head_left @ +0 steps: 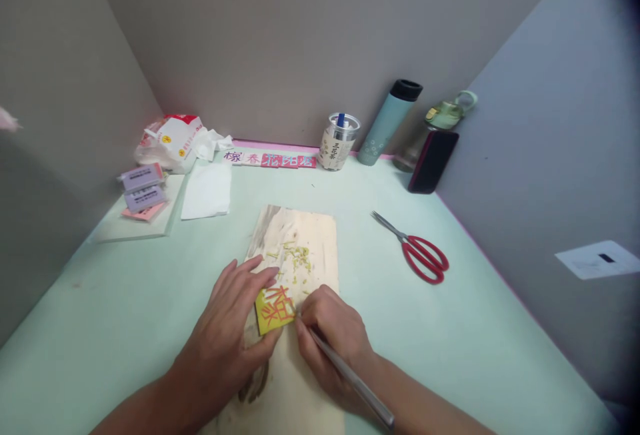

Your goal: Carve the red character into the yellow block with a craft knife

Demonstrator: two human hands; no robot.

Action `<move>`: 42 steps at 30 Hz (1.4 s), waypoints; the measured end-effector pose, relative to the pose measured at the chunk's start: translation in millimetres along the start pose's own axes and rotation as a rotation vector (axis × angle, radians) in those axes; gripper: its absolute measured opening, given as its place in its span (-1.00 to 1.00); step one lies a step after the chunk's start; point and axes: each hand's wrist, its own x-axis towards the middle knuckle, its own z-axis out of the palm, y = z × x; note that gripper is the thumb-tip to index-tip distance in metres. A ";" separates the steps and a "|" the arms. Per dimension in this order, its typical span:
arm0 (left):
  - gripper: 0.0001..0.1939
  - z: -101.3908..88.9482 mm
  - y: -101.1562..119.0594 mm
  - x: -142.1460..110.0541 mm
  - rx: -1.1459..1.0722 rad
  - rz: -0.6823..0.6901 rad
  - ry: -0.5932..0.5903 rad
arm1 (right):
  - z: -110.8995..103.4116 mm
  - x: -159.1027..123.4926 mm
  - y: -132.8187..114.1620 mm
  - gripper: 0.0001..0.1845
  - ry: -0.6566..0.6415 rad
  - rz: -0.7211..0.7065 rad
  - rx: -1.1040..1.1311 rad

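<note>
My left hand (230, 318) grips a small yellow square (270, 328) by its edges, with the thumb below and the fingers above. An orange-red character with carved-looking strokes covers its face. In my right hand (335, 331) is a craft knife with a slim silver handle (357, 385). Its front end meets the right edge of the square, and the fingers hide most of the tip. Both hands rest over a pale wooden board (320, 225). Yellow shavings (299, 258) lie scattered on the board just beyond the square.
Red-handled scissors (425, 258) lie to the right. At the back stand a row of character tiles (273, 160), a clear jar (339, 145), a teal bottle (390, 121), a green-lidded bottle (445, 115) and a phone (434, 161). White tissue (206, 191) and wrapped erasers (143, 188) sit left.
</note>
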 end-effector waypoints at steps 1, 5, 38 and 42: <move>-0.49 -0.2 0.0 -0.1 0.001 0.001 0.002 | 0.2 -0.4 0.4 -0.73 0.003 -0.003 0.007; -0.48 -1.1 -0.5 -0.5 0.007 0.007 0.009 | 0.9 -2.5 2.0 -0.74 0.026 -0.007 0.053; -0.54 -6.5 -4.3 -1.2 -0.073 0.069 -0.049 | 3.0 -3.3 6.5 -0.73 0.015 0.002 0.097; -0.54 -6.0 -3.7 -1.3 -0.072 0.060 -0.043 | 1.9 -4.0 5.6 -0.74 -0.012 0.011 0.115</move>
